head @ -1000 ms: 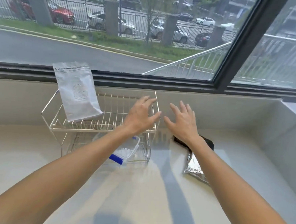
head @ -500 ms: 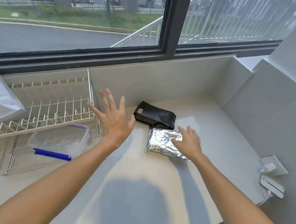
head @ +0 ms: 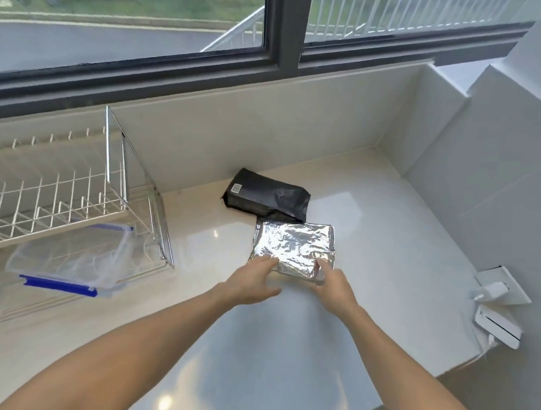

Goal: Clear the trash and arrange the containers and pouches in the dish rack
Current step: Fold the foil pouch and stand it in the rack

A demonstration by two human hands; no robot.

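Setting: pale glossy counter in a tiled alcove under a dark-framed window, with a road and white railing outside.
Left hand: reaches forward from lower left, palm down; its fingers rest on the near left corner of the foil pouch. Whether they curl under the edge cannot be told.
Right hand: reaches in from lower right, fingers bent over the near right corner of the same pouch, thumb on top; the grip looks like a pinch on that corner.
Foil pouch: crinkled silver, lying flat on the counter, near edge between the two hands, far edge touching the black pouch.
Black pouch: lies flat just behind the foil one, close to the back wall, a small white label at its left end.
Open room: bare counter lies between the pouches and the dish rack, and to the right up to the side wall.
Dish rack: white wire, two tiers, well left of the hands, its right end frame nearest them.
Clear container: lies tilted in the lower tier, its blue-clipped edge toward the viewer.
Right edge: white wall fittings on the side wall, apart from the pouches.
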